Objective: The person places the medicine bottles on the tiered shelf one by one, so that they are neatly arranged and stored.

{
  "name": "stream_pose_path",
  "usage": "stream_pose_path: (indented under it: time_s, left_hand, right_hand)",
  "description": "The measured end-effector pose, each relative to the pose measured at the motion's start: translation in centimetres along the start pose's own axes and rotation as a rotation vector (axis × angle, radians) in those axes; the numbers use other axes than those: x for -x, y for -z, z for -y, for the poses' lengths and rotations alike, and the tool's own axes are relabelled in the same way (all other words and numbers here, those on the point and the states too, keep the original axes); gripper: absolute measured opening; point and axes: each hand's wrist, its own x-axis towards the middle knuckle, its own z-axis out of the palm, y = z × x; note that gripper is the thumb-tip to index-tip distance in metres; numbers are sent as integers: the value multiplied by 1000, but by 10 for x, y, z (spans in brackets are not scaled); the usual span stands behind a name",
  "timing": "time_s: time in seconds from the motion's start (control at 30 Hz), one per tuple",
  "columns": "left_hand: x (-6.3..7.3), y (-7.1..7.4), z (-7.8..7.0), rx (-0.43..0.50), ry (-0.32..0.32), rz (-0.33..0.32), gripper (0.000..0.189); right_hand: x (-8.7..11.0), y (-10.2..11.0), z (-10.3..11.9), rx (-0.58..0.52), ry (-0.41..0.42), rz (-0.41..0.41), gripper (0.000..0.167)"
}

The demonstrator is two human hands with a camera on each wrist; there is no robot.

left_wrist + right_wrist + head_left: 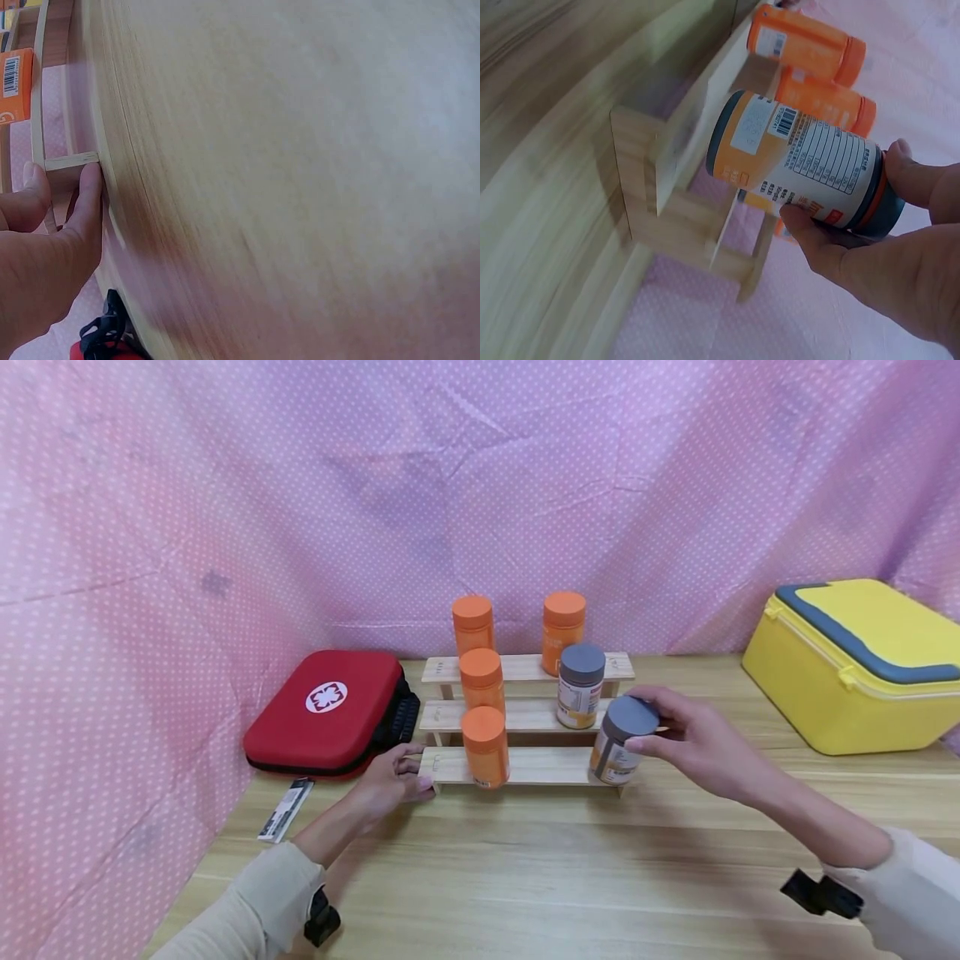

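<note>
My right hand (pixel 701 747) pinches a pill bottle (pixel 618 752) with a grey lid by its lid end, thumb on one side and fingers on the other. Slightly tilted, the bottle overlaps the right end of the lowest step of a three-step wooden display rack (pixel 551 766). In the right wrist view, its label with a printed table and barcode faces the camera. At the rack's lower left end, my left hand (pixel 390 781) grips the end piece between thumb and fingers. A second grey-lidded bottle (pixel 579 693) stands on the middle step.
Orange bottles stand on the left of each step: a front one (pixel 486 752), a middle one (pixel 482 681) and a back one (pixel 473 622). Another orange bottle (pixel 562 631) is top right. A red case (pixel 337 710), a flat packet (pixel 286 811) and a yellow box (pixel 847 693) flank the rack.
</note>
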Motion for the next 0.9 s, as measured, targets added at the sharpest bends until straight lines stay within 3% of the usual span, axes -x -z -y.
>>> stream_pose_path:
  time_s: [0.43,0.9]
  left_hand:
    - [-1,-1,0,4,2,-3,54]
    - [0,-1,0,-9,4,-5,53]
  right_hand:
    - [-21,-26,2,-85,-9,46,48]
    - [-23,-31,0,-82,-33,47,48]
